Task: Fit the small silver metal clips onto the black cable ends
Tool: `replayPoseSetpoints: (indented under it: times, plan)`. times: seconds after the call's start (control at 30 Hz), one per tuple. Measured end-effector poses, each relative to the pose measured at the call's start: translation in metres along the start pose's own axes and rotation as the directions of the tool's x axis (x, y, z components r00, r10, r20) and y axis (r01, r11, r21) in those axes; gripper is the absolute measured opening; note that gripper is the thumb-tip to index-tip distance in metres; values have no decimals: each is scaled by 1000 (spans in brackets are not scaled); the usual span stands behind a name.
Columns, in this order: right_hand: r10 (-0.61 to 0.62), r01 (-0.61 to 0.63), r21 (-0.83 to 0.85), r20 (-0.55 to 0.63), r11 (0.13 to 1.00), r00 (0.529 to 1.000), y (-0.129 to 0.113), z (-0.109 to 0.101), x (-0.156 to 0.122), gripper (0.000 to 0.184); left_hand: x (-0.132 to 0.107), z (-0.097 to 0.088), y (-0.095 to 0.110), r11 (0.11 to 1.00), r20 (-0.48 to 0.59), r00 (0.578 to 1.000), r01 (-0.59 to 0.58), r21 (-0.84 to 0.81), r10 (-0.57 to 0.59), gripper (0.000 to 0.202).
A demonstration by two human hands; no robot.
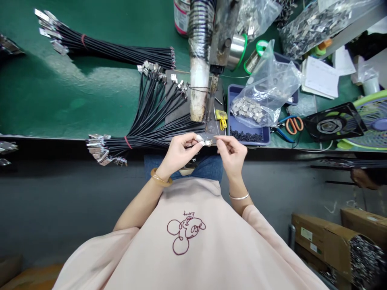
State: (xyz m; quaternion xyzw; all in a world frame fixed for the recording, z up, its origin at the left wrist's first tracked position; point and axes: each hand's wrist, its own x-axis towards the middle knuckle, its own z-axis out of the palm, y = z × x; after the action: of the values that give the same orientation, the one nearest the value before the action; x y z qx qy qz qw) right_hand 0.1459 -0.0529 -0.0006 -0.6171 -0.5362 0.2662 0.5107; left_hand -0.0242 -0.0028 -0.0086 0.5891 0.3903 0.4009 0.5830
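Note:
At the bench's front edge, my left hand [184, 152] pinches a small silvery metal connector [208, 143] between thumb and fingertips. To its right, my right hand [232, 155] is closed in a pinch beside the connector; what it holds is too small to make out. A bundle of black cables [151, 141] with metal plug ends, tied with a red band, lies to the left and runs behind my left hand. Just beyond the hands, a soldering iron [211, 102] points down in its holder, next to a wrapped hose nozzle [198, 96].
A blue tray [264, 137] holds small black parts and a plastic bag of metal connectors [248, 109]. Nearby are a yellow clip [221, 119], pliers [294, 125], solder spools [237, 52] and a black fan [334, 125]. Another cable bundle [121, 50] lies at the back left.

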Motion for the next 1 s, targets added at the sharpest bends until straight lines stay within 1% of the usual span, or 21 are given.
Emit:
replayPoseSetpoints:
  times: [0.07,0.13,0.2,0.3,0.37,0.5,0.6,0.73,1.0]
  plan:
    - [-48,50,22,-95,999,994,-3,-4,-1,24,0,2,0,1000,-20,1000,-7,4,7,12]
    - [-39,49,79,-131,996,991,-6,-7,-2,24,0,3,0,1000,-44,999,-13,-9,13,12]
    - [-18,28,89,-112,996,994,-9,-7,-3,19,2,5,0,999,-68,998,-18,-26,16,12]
    - [-41,43,32,-60,999,997,-9,-1,-5,8,4,7,0,999,-90,996,-22,-22,20,13]
    - [-48,49,30,-14,998,999,-6,4,-5,8,5,8,-1,1000,-89,996,-23,-14,22,13]
    - [13,-21,137,59,990,998,1,13,-1,13,5,9,-2,1000,-82,997,-3,10,4,10]
    - [38,-49,170,69,984,997,3,15,2,13,5,9,-3,1000,-87,996,6,13,-5,8]
    - [29,-40,184,61,982,998,2,15,3,12,6,11,-3,1000,-108,994,-16,20,18,8]
    - [51,-61,166,64,984,997,4,15,7,13,10,16,-2,1000,-145,989,-21,18,23,9]
